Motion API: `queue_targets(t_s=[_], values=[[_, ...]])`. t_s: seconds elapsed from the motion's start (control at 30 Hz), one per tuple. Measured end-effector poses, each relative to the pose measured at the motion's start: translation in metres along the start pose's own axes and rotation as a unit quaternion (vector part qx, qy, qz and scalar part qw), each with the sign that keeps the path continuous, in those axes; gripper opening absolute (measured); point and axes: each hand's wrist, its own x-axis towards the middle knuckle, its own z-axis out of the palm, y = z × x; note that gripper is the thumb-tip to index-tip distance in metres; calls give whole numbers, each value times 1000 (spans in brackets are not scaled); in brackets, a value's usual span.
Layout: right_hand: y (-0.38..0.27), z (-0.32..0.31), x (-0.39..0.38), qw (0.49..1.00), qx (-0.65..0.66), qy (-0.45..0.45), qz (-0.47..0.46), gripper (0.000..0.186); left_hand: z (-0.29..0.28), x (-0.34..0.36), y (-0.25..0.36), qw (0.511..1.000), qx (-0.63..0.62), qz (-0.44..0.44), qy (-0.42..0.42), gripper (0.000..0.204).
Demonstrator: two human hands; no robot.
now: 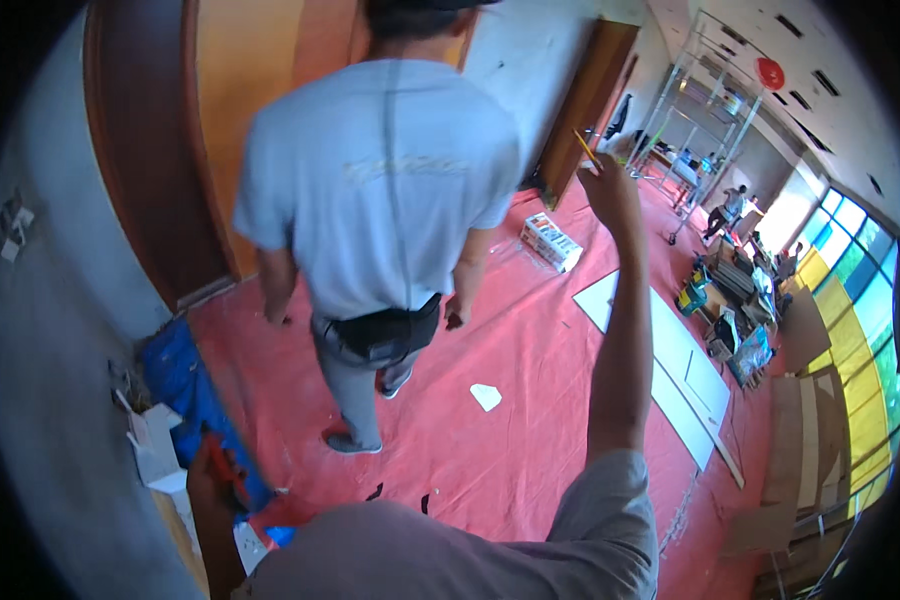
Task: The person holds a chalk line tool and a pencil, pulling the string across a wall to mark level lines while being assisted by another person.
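Your right hand (pixel 608 184) is raised above the red floor sheet (pixel 450 440), its grip closed on a yellow pencil (pixel 586 150). Low by that sheet's left edge, near the blue sheet (pixel 185 372), your left hand (pixel 206 484) grips a red tool (pixel 230 470), its kind unclear.

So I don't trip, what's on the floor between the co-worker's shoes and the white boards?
A small white piece on the red floor covering, in the head view; your right forearm hides some floor.
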Motion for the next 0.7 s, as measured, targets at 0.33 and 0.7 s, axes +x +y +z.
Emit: queue_targets(t_s=[0.33,0.7], values=[[-197,109,-232,842,523,-122,61,82,217,154,43,972,55,-63,-220,34],[-200,256,-213,873,394,-156,-240,96,261,268,-55,860,-79,-321,-389,20]])
